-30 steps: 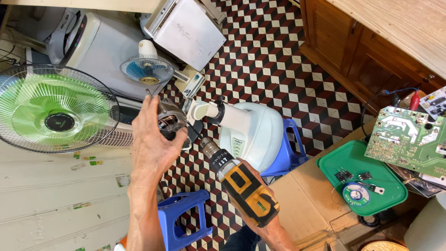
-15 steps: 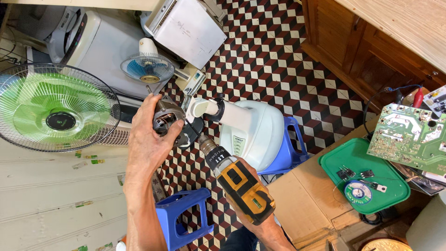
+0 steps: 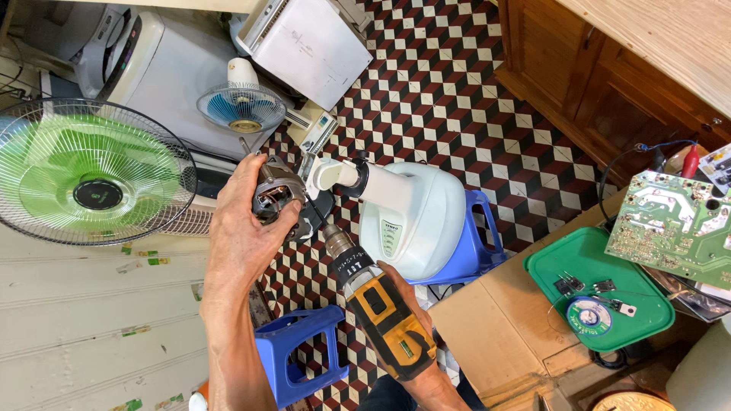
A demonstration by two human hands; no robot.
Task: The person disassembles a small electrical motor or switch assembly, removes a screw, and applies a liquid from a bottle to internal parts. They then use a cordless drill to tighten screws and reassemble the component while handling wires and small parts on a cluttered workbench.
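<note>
I have left hand [image 3: 244, 228] wrapped round the motor [image 3: 278, 194] on the fan body [image 3: 411, 217]. Right hand [image 3: 415, 304] grips the drill [image 3: 377, 308]; its axis runs up-left, bit tip at the motor's lower right edge.

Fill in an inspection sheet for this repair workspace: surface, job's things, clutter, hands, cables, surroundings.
Surface: checkered tile floor.
Job's things: fan motor joined to a white fan base; yellow cordless drill, its bit at the motor.
Clutter: green tray of small parts, circuit board, cardboard box.
Hands: left hand grips the motor; right hand holds the drill.
Cables: thin wires near the circuit board.
Surroundings: green fan, small blue fan, blue stool, wooden cabinet.
</note>
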